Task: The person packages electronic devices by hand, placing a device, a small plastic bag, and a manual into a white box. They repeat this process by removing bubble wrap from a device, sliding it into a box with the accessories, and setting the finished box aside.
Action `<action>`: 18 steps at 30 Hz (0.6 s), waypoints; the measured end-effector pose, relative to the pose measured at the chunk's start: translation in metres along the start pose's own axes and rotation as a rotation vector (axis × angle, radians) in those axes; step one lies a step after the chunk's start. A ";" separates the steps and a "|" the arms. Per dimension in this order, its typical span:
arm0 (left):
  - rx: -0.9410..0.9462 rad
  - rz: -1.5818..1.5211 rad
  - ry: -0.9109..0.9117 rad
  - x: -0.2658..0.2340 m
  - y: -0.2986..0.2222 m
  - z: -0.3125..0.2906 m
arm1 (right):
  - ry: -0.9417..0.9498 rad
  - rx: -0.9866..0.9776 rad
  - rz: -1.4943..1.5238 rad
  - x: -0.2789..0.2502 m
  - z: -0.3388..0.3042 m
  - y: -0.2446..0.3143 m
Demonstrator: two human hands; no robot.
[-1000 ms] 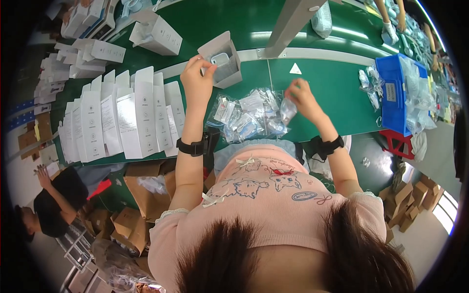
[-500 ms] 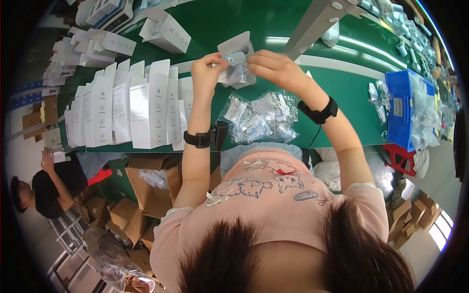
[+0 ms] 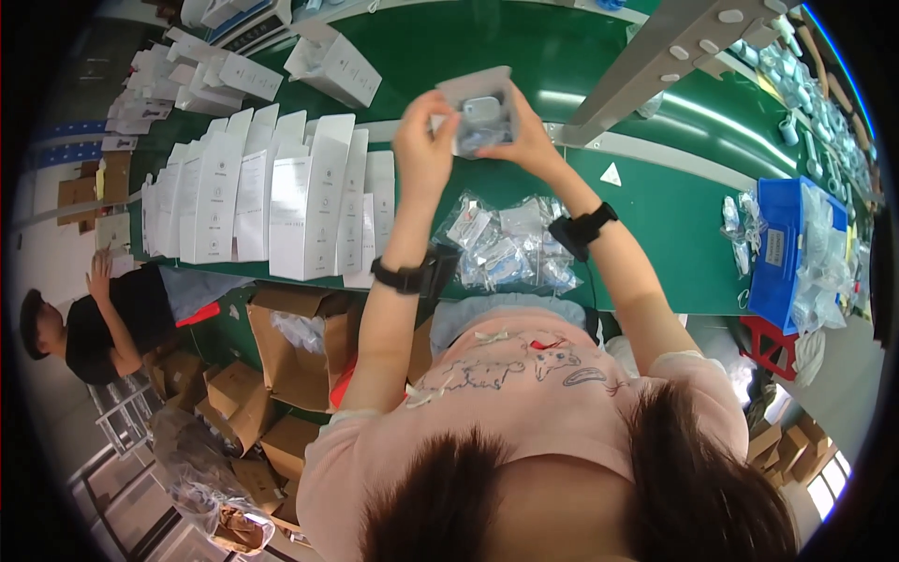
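Note:
Over the far part of the green bench, an open white box (image 3: 476,82) is held up and tilted so its inside shows. Within it lies a pale blue rounded device (image 3: 482,110), with clear plastic bagging below it. My right hand (image 3: 532,140) wraps the box's right side, thumb across the near edge. On the left, my left hand (image 3: 423,140) has its fingers bent around a side flap, somewhat blurred. Nearer to me, a pile of clear bags with small parts (image 3: 506,245) rests on the bench.
Upright white boxes (image 3: 304,201) stand in a row at left, and another open box (image 3: 335,70) sits behind. A metal post (image 3: 646,70) rises at far right. A blue bin (image 3: 782,248) with plastic bags stands at right. Another person (image 3: 117,314) is at far left.
The box has tilted toward me, and its contents now show more openly. My right hand has gone from the rim to the box's right side. The whole view has shifted slightly.

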State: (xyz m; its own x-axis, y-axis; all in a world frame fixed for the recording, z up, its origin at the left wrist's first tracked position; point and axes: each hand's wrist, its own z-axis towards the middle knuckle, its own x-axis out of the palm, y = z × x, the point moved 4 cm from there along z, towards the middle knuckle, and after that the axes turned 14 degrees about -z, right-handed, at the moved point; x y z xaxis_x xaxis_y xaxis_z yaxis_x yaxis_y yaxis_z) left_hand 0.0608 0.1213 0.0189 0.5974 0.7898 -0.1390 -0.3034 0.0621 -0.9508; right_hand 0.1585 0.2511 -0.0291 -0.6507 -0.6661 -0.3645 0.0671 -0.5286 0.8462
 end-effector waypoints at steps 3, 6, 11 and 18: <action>0.242 0.643 -0.101 -0.052 -0.050 -0.001 | -0.032 0.060 0.212 0.008 0.056 -0.013; 0.062 0.369 -0.079 -0.104 -0.050 -0.030 | -0.385 0.188 -0.078 -0.002 0.105 -0.061; -0.071 0.320 0.462 -0.039 0.024 -0.114 | -0.535 0.147 -0.500 -0.003 0.118 -0.096; -0.058 0.548 1.075 0.043 0.094 -0.179 | -0.094 -0.050 -0.539 -0.043 -0.098 -0.012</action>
State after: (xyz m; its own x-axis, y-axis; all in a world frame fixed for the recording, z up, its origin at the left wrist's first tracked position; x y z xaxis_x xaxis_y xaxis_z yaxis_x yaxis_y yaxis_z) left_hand 0.1910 0.0513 -0.1257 0.7208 -0.2097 -0.6607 -0.6923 -0.1712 -0.7010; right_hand 0.2599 0.2345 -0.0619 -0.6676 -0.2455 -0.7029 -0.2603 -0.8075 0.5293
